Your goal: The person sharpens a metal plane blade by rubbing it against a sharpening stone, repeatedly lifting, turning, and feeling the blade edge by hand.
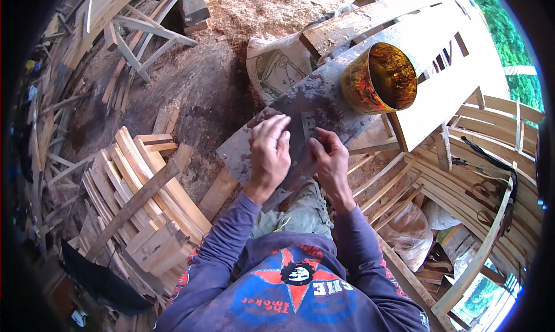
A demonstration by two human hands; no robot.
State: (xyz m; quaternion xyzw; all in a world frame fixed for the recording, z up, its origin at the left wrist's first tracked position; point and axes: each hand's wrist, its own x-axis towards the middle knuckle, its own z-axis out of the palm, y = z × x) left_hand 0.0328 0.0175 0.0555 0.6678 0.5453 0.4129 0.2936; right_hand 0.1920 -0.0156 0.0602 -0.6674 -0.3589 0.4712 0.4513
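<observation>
Both hands are over a stained grey board. My left hand (270, 154) is at a dark flat piece (299, 136), its fingers bent together near the piece's left side; what they grip is hard to make out. On the right side of that piece, my right hand (330, 161) pinches its edge between thumb and forefinger. A paint-stained yellow and red bucket (359, 84), open at the top, stands on the board (234, 150) to the right and beyond my hands.
A printed sack (276, 66) lies behind the board. Cut planks (133, 181) are piled at the left. Wooden slats (491, 181) and plastic bags (409, 231) are at the right. Sawdust (260, 14) covers the ground ahead.
</observation>
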